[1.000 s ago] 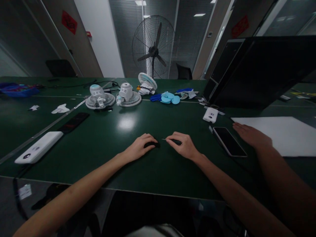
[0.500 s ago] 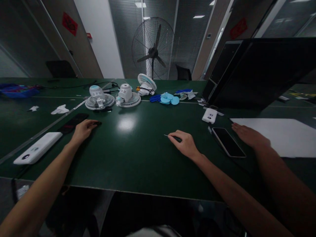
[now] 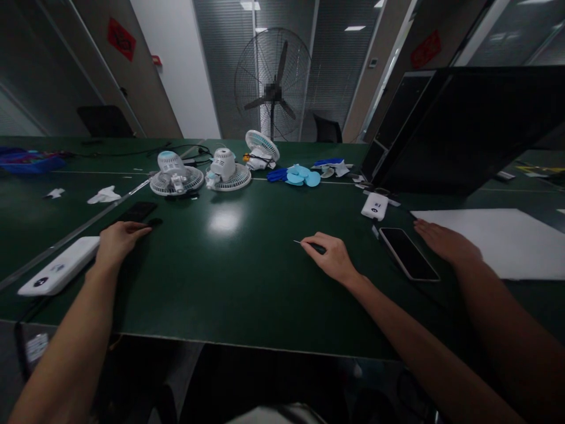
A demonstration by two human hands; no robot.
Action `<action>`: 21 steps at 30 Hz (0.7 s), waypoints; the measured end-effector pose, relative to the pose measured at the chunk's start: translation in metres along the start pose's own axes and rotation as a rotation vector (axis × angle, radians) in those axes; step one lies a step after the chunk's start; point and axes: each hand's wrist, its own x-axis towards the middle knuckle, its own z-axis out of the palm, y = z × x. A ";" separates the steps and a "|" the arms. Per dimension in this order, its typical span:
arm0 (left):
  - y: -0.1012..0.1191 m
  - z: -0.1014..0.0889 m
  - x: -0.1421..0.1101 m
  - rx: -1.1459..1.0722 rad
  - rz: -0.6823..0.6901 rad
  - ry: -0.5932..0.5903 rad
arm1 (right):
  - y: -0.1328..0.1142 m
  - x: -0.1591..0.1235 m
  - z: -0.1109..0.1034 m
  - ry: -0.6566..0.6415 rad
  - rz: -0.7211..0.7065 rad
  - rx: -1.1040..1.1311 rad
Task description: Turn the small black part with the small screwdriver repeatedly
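At the left of the green table, my left hand [image 3: 118, 238] is closed, its fingertips pinching a small dark object [image 3: 154, 222] whose kind I cannot make out. Beside that hand lie a dark phone [image 3: 138, 211] and a long white power bank [image 3: 59, 268], the hand covering part of both. Nearer the middle, my right hand [image 3: 330, 257] rests on the table, wrapped round the dark handle of a small screwdriver [image 3: 319, 248]. Its thin metal shaft points left, touching nothing.
Two white fans [image 3: 177, 178] lie face down behind, near a third fan [image 3: 261, 150] and light-blue round pieces [image 3: 303, 175]. On the right are a phone [image 3: 409, 254], a white power pack [image 3: 375, 206], a monitor [image 3: 468, 129] and another person's hand [image 3: 448, 241] on a white sheet [image 3: 521, 244].
My left hand has moved from the middle to the far left beside the phone, carrying the small dark object. The right hand with the screwdriver has hardly moved.
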 end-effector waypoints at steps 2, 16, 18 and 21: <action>0.002 -0.002 -0.004 0.059 -0.063 -0.024 | -0.001 0.000 0.000 -0.004 -0.002 -0.001; 0.020 0.000 -0.019 -0.214 -0.034 0.219 | -0.002 0.000 0.001 0.006 -0.020 0.004; 0.023 0.000 -0.019 -0.263 -0.047 0.214 | -0.002 -0.001 0.001 0.006 -0.018 0.010; 0.025 0.000 -0.020 -0.319 -0.061 0.187 | -0.002 -0.001 0.002 -0.003 -0.017 0.017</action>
